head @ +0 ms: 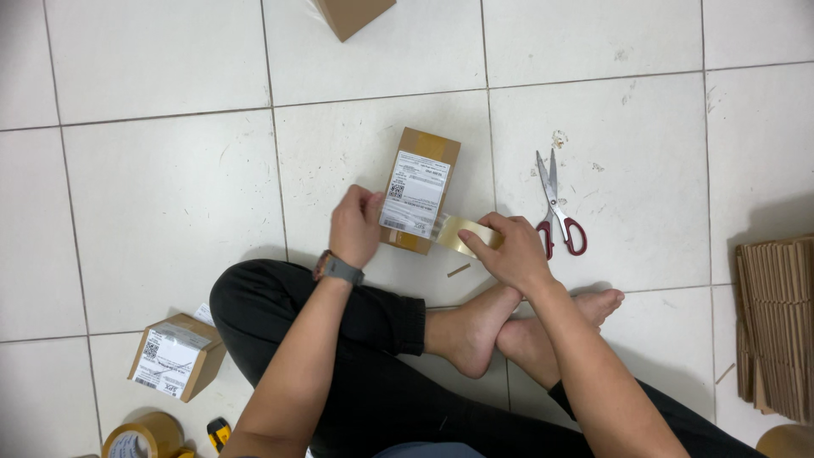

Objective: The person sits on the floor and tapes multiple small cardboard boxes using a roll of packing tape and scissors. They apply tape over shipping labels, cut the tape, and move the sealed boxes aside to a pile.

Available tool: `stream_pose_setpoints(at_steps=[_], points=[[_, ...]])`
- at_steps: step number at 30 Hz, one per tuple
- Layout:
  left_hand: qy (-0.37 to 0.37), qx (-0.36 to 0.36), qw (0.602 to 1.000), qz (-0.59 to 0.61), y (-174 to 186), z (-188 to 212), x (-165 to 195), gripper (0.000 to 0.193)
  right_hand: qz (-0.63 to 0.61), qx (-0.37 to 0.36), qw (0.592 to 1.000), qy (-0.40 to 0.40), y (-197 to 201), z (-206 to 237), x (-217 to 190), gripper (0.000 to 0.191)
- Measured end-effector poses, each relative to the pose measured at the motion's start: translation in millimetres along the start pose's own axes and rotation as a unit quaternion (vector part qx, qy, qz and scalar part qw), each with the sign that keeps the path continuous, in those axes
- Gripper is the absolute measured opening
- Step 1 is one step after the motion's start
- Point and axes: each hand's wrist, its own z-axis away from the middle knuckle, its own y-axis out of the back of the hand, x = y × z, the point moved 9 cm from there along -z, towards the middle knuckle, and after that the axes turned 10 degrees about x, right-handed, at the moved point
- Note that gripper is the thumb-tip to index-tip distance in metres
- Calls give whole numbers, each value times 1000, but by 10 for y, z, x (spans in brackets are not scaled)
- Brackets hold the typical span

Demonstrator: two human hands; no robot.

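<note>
A small brown cardboard box (428, 151) with a white shipping label lies on the white tiled floor in front of my crossed legs. My left hand (356, 227), a watch on its wrist, presses on the box's left edge. My right hand (509, 251) grips a roll of clear-brown packing tape (462, 233) at the box's lower right corner, and a short strip of tape runs from the roll onto the label.
Red-handled scissors (555, 208) lie to the right of the box. A second labelled box (176, 356) sits at lower left beside another tape roll (144, 437). Flat cardboard sheets (776, 326) are stacked at the right edge. Another box corner (352, 15) shows at the top.
</note>
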Motion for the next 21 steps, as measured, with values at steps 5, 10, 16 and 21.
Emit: stream_pose_setpoints(at_steps=[5, 10, 16, 21], points=[[108, -92, 984, -111, -38, -256, -612, 35, 4, -52, 998, -34, -286, -123, -52, 46], [176, -119, 969, 124, -389, 115, -405, 58, -66, -35, 997, 5, -451, -84, 510, 43], [184, -145, 947, 222, -725, 583, -126, 97, 10, 209, 977, 26, 54, 127, 1451, 31], [261, -185, 906, 279, -660, 592, -261, 94, 76, 188, 969, -140, 100, 330, 1976, 60]])
